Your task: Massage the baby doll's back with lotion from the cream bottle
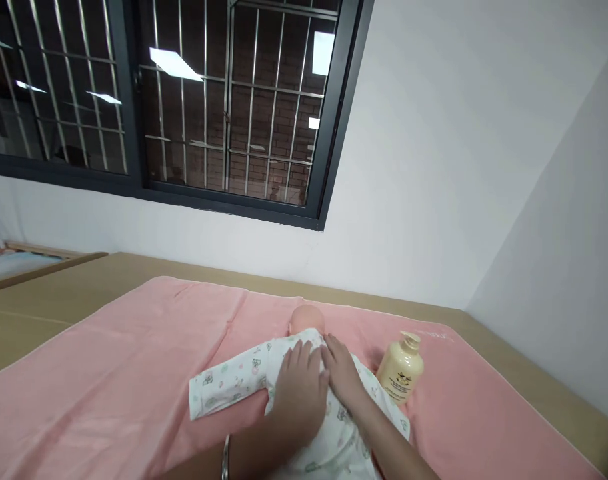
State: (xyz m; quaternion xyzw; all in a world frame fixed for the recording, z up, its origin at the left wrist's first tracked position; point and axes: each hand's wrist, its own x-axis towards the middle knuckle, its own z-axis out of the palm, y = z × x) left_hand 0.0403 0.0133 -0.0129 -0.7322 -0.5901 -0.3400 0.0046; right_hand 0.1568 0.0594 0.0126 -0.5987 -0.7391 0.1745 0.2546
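Note:
A baby doll [307, 319] lies on the pink mat, its bald head toward the wall. It wears a white printed baby outfit [234, 381] with one sleeve stretched out to the left. My left hand [300, 387] rests flat on the doll's upper back or chest; which side faces up I cannot tell. Beside it, my right hand [342, 371] lies on the outfit near the other shoulder, fingers extended and the two hands almost touching. A silver bangle [226, 457] circles my left wrist. Just right of the doll stands a cream pump bottle [401, 368].
The pink mat [134, 360] covers much of a tan tabletop [29, 327]. White walls [434, 167] rise behind and to the right. A dark-framed window [224, 100] with metal bars is above. At the far left, a wooden-edged crib or tray [44, 273] adjoins the table.

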